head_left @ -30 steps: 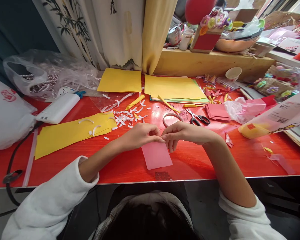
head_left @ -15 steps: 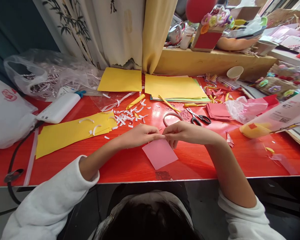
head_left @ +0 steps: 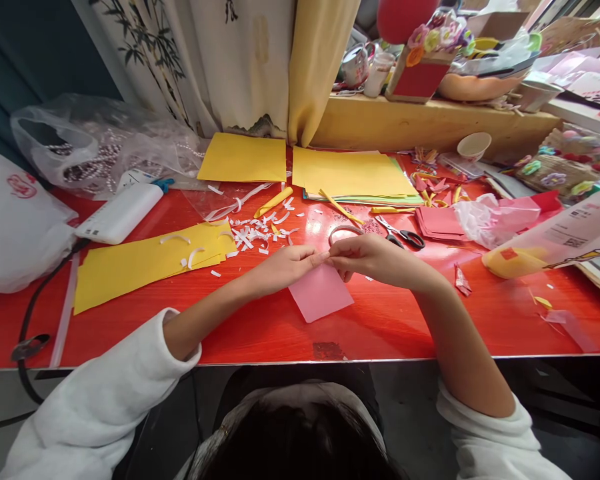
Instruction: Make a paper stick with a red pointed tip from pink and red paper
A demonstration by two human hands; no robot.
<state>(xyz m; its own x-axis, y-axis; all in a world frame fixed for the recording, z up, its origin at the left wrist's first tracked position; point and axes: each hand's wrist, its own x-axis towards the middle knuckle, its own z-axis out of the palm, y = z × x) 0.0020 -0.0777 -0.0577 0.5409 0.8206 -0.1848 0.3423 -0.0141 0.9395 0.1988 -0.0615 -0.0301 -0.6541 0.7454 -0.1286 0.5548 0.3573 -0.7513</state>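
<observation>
A pink square of paper [head_left: 321, 297] hangs from my fingertips, one corner pointing toward the near edge of the red table [head_left: 260, 337]. My left hand [head_left: 291, 267] pinches its far corner from the left. From the right, my right hand [head_left: 363, 259] pinches the same corner, its fingers curled and the thumb tip meeting the left one. The corner between the fingertips is hidden. Just beyond my right hand lie a roll of tape [head_left: 345, 231], partly covered, and black-handled scissors [head_left: 412, 239] with their blades apart.
White paper scraps [head_left: 253, 233] and yellow paper strips [head_left: 145, 267] lie to the left. Yellow sheets [head_left: 350, 172] are stacked at the back, with red paper squares [head_left: 439, 223] to their right. A white power strip [head_left: 121, 213] and plastic bag of beads [head_left: 105, 150] stand far left.
Both hands and the pink paper have shifted slightly away from the table's near edge. The right hand now covers more of the tape roll. The whole view has moved a little.
</observation>
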